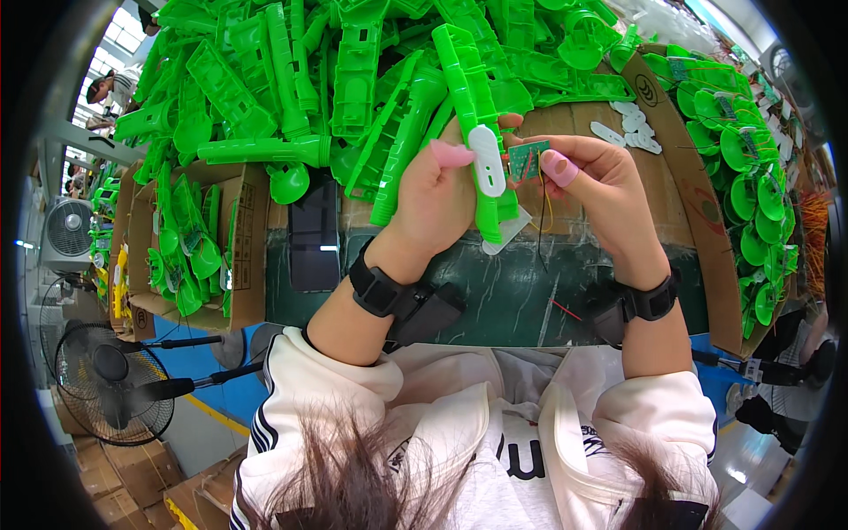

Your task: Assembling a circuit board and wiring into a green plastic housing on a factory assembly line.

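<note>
My left hand is closed around a long green plastic housing, held upright and slightly tilted. A white oval cover with small openings sits on the housing's lower part. Close to its right, a small green circuit board is pinched between the thumb and fingers of my right hand. Thin wires, one yellow and one black, hang down from the board. Pink covers wrap both of my thumbs. Whether the board touches the housing I cannot tell.
A large heap of green plastic housings covers the table's far side. White oval pieces lie at the right on cardboard. Boxes of green parts flank me, left and right. A dark phone lies front left; a fan stands beyond.
</note>
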`<control>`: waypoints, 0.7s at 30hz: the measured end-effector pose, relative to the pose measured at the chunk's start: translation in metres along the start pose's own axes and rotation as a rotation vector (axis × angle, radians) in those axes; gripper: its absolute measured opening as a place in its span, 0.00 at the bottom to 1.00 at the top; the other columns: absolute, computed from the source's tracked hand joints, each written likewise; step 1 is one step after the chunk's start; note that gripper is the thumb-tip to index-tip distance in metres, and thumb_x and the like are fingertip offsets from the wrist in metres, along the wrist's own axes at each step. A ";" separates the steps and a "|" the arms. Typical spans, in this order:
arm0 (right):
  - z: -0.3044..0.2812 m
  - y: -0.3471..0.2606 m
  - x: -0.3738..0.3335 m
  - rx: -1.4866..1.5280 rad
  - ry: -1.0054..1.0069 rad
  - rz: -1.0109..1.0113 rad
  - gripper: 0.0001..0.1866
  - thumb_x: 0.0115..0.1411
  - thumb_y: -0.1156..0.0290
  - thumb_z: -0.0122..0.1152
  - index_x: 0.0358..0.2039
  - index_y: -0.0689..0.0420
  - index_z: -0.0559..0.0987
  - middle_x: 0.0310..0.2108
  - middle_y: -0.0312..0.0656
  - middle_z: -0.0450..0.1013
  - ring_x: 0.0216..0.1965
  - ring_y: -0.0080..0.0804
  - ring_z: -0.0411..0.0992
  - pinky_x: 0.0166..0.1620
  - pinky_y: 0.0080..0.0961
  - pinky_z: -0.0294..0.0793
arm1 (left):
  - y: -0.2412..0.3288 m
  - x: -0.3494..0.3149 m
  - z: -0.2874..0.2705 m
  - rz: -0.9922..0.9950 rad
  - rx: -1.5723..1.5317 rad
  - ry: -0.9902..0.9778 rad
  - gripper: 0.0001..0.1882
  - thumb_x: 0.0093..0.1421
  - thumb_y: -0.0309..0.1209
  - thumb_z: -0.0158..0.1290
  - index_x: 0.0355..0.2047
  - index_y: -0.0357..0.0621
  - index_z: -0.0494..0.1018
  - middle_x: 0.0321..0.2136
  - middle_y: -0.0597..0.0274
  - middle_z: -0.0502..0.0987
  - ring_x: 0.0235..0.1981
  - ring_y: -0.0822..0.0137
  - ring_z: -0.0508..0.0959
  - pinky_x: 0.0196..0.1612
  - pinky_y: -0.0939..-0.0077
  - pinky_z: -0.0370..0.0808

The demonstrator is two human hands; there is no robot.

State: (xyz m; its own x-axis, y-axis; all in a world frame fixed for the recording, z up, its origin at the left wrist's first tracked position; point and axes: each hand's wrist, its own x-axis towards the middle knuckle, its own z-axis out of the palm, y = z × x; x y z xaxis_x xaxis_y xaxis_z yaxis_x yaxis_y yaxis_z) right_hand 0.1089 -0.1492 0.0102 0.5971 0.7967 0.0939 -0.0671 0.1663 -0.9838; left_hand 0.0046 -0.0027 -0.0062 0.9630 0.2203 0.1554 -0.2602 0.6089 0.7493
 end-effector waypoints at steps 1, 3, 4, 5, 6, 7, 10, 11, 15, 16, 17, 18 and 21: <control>0.000 0.000 0.000 -0.015 -0.023 0.014 0.12 0.55 0.73 0.57 0.38 0.67 0.75 0.27 0.37 0.73 0.27 0.15 0.68 0.30 0.11 0.69 | 0.000 0.000 0.001 -0.003 0.051 0.015 0.30 0.53 0.39 0.34 0.55 0.37 0.53 0.52 0.49 0.61 0.44 0.59 0.69 0.45 0.62 0.68; 0.000 -0.003 -0.002 -0.023 -0.023 0.006 0.12 0.55 0.73 0.57 0.38 0.67 0.75 0.28 0.37 0.73 0.27 0.15 0.68 0.31 0.11 0.69 | 0.002 0.001 0.002 -0.010 0.100 0.026 0.29 0.54 0.38 0.33 0.56 0.38 0.53 0.52 0.49 0.61 0.45 0.59 0.69 0.45 0.63 0.69; 0.000 -0.004 -0.003 -0.030 -0.024 -0.002 0.12 0.55 0.73 0.57 0.38 0.67 0.75 0.28 0.37 0.73 0.27 0.15 0.68 0.31 0.11 0.69 | 0.003 0.001 0.003 -0.054 0.122 0.041 0.28 0.54 0.37 0.34 0.56 0.39 0.53 0.52 0.50 0.61 0.46 0.60 0.69 0.45 0.65 0.69; 0.000 -0.005 -0.003 -0.028 -0.026 -0.002 0.12 0.55 0.73 0.57 0.38 0.67 0.75 0.28 0.37 0.73 0.27 0.15 0.68 0.31 0.11 0.69 | 0.005 0.001 0.003 -0.096 0.146 0.059 0.28 0.55 0.36 0.35 0.56 0.39 0.54 0.51 0.50 0.62 0.47 0.61 0.69 0.45 0.67 0.69; 0.001 -0.005 -0.003 -0.030 -0.019 0.007 0.12 0.55 0.74 0.57 0.38 0.67 0.75 0.28 0.37 0.73 0.28 0.15 0.69 0.31 0.11 0.69 | 0.004 0.002 0.005 -0.096 0.147 0.060 0.28 0.55 0.36 0.35 0.56 0.39 0.54 0.51 0.50 0.62 0.47 0.61 0.69 0.45 0.67 0.69; 0.002 -0.006 -0.003 -0.032 -0.012 0.016 0.12 0.55 0.74 0.57 0.38 0.68 0.75 0.28 0.38 0.73 0.28 0.15 0.69 0.31 0.11 0.69 | 0.002 0.004 0.008 -0.036 0.168 0.060 0.28 0.56 0.37 0.36 0.57 0.40 0.53 0.51 0.51 0.62 0.47 0.61 0.68 0.47 0.67 0.69; 0.004 -0.006 -0.003 0.008 -0.011 0.024 0.11 0.55 0.74 0.57 0.37 0.68 0.74 0.28 0.38 0.73 0.27 0.15 0.69 0.31 0.11 0.69 | -0.004 0.005 0.016 0.044 0.187 0.064 0.28 0.59 0.38 0.38 0.58 0.41 0.51 0.51 0.53 0.63 0.49 0.63 0.68 0.49 0.68 0.68; 0.004 -0.006 -0.003 0.009 -0.009 0.024 0.11 0.55 0.74 0.57 0.37 0.68 0.74 0.28 0.38 0.73 0.27 0.15 0.69 0.31 0.11 0.69 | -0.005 0.005 0.017 0.066 0.184 0.071 0.28 0.61 0.40 0.38 0.59 0.41 0.50 0.51 0.55 0.63 0.49 0.64 0.67 0.50 0.69 0.67; 0.003 -0.001 -0.002 0.071 0.003 -0.041 0.10 0.55 0.74 0.56 0.35 0.68 0.74 0.27 0.38 0.73 0.27 0.16 0.69 0.30 0.11 0.69 | -0.011 0.004 0.006 0.168 0.364 -0.001 0.27 0.64 0.38 0.36 0.61 0.44 0.46 0.45 0.62 0.67 0.49 0.70 0.66 0.50 0.76 0.63; 0.004 -0.001 -0.002 0.085 0.010 -0.042 0.09 0.55 0.74 0.56 0.34 0.67 0.74 0.27 0.38 0.73 0.26 0.16 0.69 0.30 0.11 0.69 | -0.010 0.004 0.003 0.201 0.451 0.009 0.26 0.64 0.38 0.36 0.60 0.44 0.47 0.44 0.63 0.67 0.48 0.72 0.66 0.50 0.77 0.62; 0.005 0.000 -0.002 0.086 0.010 -0.041 0.09 0.55 0.74 0.56 0.34 0.67 0.74 0.27 0.38 0.73 0.26 0.16 0.69 0.30 0.11 0.69 | -0.010 0.004 0.001 0.234 0.539 0.022 0.26 0.64 0.38 0.36 0.60 0.43 0.48 0.42 0.64 0.67 0.46 0.74 0.66 0.50 0.78 0.61; 0.006 0.001 -0.002 0.097 0.023 -0.038 0.09 0.56 0.74 0.56 0.34 0.67 0.74 0.26 0.38 0.73 0.26 0.16 0.69 0.30 0.11 0.69 | -0.011 0.004 0.001 0.233 0.540 0.022 0.26 0.64 0.38 0.36 0.60 0.43 0.48 0.42 0.64 0.67 0.46 0.74 0.66 0.50 0.78 0.61; 0.008 0.002 -0.002 0.096 0.048 -0.037 0.08 0.56 0.74 0.56 0.33 0.67 0.74 0.26 0.38 0.73 0.26 0.16 0.69 0.30 0.12 0.70 | -0.011 0.005 0.006 0.268 0.511 0.064 0.25 0.64 0.39 0.36 0.59 0.43 0.51 0.37 0.67 0.67 0.42 0.76 0.66 0.48 0.80 0.61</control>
State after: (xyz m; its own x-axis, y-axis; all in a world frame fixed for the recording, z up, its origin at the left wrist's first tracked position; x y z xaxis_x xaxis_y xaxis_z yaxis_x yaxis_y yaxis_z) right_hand 0.1013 -0.1464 0.0093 0.6383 0.7603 0.1206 -0.1192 0.2524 -0.9603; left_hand 0.0123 -0.0129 -0.0105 0.8579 0.3711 0.3553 -0.4119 0.0836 0.9074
